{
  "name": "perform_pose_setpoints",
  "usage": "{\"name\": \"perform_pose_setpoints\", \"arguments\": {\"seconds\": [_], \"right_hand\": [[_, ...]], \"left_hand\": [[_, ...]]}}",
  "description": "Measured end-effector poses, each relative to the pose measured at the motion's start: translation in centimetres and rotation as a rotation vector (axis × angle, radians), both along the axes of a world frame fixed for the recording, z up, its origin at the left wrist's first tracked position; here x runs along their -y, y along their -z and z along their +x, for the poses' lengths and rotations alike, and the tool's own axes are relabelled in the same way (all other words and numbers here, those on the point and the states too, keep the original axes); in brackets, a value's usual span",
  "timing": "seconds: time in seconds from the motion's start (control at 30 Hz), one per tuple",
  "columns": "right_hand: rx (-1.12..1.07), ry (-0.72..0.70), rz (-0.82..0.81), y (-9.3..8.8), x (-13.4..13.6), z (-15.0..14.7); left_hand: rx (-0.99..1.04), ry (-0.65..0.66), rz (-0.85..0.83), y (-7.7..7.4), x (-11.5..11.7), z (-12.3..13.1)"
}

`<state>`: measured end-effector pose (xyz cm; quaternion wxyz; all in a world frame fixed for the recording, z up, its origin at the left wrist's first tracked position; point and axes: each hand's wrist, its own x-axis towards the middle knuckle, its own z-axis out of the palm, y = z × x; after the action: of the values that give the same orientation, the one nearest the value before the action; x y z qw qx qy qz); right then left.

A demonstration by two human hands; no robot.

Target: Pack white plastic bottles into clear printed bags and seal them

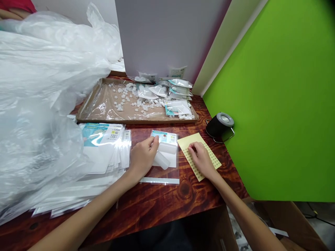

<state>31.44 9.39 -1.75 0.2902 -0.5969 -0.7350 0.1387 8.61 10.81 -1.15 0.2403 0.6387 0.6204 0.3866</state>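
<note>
My left hand [144, 153] is closed around two frosted, translucent plastic pieces; the lower piece [162, 160] slants down and the upper piece [168, 147] lies almost level. Under them on the table is a clear plastic bag [159, 176] with a printed card [171, 137] inside it. My right hand [201, 157] rests over a yellow sheet of small round stickers [192, 139], its fingers curled and pinched together. Whatever those fingertips hold is too small or hidden to see. Left of my left hand lies a spread stack of bagged cards [96, 158].
A shallow cardboard tray [104, 101] at the back holds small white plastic bits and several filled packets [180, 87]. A large translucent plastic bag [39, 104] bulges over the left side. A black cylindrical device [218, 127] stands by the green panel [274, 104]. Part of another person shows top left.
</note>
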Motion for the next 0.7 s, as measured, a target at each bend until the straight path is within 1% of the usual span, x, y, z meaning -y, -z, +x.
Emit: {"name": "perform_pose_setpoints", "arguments": {"seconds": [0.2, 0.53, 0.7], "right_hand": [[-0.032, 0.017, 0.005, -0.03, -0.31, 0.21], [-0.014, -0.025, -0.023, -0.68, -0.56, 0.07], [0.007, -0.049, -0.035, -0.68, -0.85, 0.01]], "left_hand": [[0.007, 0.003, 0.002, -0.03, -0.02, 0.00], [-0.021, 0.013, -0.001, -0.09, 0.03, 0.02], [-0.021, 0.010, -0.005, -0.14, 0.04, 0.07]]}}
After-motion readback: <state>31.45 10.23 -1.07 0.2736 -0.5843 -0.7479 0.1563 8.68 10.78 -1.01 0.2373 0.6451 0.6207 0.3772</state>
